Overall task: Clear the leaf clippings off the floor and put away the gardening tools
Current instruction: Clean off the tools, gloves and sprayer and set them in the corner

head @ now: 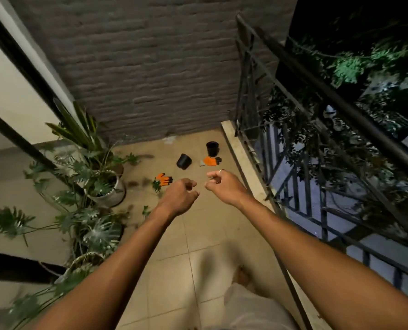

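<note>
**Balcony floor, quick rundown of what's down there**

A beige tiled floor is seen running up the middle of the frame. Just above centre, an upright black pot is stood near the right edge of the tiles, and a tipped black pot is laid on its side a bit to its left. One orange glove is dropped just below the upright pot. A second orange glove is found further left, with a leaf clipping touching it. Another small clipping is spotted lower down. Dirt smudges are spread next to a white planter at centre left.
</note>
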### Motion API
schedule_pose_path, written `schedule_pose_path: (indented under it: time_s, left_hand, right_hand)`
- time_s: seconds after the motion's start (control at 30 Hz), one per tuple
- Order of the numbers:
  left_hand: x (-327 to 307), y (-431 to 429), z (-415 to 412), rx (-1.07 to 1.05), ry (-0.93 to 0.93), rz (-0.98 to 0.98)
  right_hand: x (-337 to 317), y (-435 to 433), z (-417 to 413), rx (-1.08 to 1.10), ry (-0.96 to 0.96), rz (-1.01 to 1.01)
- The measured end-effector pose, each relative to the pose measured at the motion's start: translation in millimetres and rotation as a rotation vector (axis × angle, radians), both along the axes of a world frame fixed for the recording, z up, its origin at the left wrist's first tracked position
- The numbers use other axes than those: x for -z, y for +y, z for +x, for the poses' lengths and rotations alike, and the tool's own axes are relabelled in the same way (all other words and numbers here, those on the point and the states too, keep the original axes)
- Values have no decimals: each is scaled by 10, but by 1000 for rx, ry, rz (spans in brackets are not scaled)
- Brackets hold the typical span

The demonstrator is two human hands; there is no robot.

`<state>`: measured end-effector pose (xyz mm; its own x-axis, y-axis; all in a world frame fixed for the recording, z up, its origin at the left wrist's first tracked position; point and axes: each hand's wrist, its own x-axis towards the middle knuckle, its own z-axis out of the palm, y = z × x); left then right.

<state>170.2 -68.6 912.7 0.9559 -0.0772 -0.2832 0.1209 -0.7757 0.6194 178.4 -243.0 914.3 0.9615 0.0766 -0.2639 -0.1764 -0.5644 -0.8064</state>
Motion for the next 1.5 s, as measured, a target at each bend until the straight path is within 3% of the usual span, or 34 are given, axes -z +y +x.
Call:
schedule_pose_path:
  time_s: [0.47, 0.73, 0.97, 1.13, 1.3, 1.5]
  left_hand:
    - [134, -100, 2028, -229, 23, -25]
    - [397, 448, 3349, -271, 63, -22]
    - [1022, 1179, 4714, -258, 149, -30]
    - [2171, 1564, 5518, -257, 311, -96]
    - [3879, 1793, 6204, -282, 473, -70]
    - [6025, 1990, 6657, -248, 562, 46]
  right_hand:
    - [32, -227, 2531, -154, 24, -57]
    - [320, 215, 3889, -215, 80, -85]
    - [839, 748, 5190, -172, 213, -154]
    - [1974, 1098, 6097, -143, 333, -193]
    - [3765, 1315, 6724, -86, 446, -240]
    - [6039, 1238, 7298, -181, 493, -287]
